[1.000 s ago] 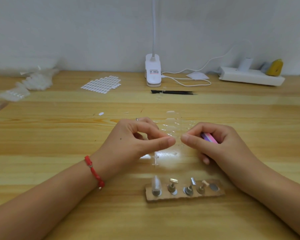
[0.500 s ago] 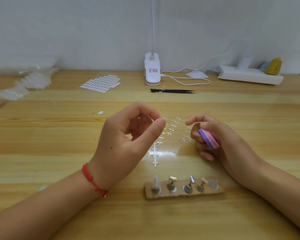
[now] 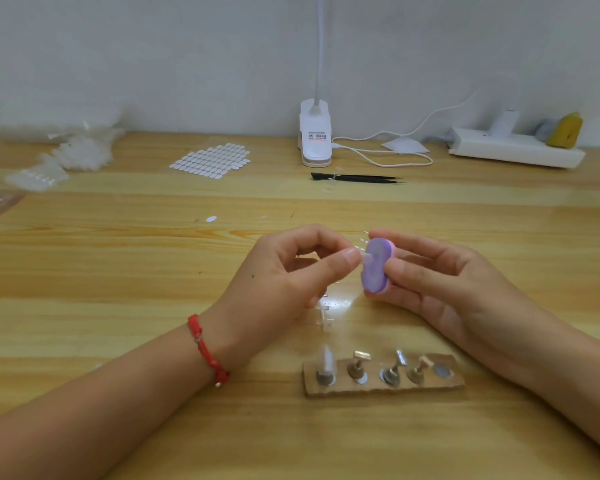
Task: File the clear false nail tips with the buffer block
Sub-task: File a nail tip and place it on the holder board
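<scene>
clear nail tip (image 3: 363, 258), pinched by the left hand (image 3: 284, 275), touches the purple buffer block (image 3: 376, 265) gripped by the right hand (image 3: 440, 282).

Light: bright, even, soft.
Glare: white patch on table (image 3: 118, 271), centre.
Shadows: faint, soft-edged.
Focus: plastic packets (image 3: 80, 154) far left blurred.
Edges: bowed.

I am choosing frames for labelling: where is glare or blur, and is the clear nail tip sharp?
Head view: the clear nail tip in the left hand is faint against the buffer block; glare on the table just below them; far-left packets look soft.
</scene>
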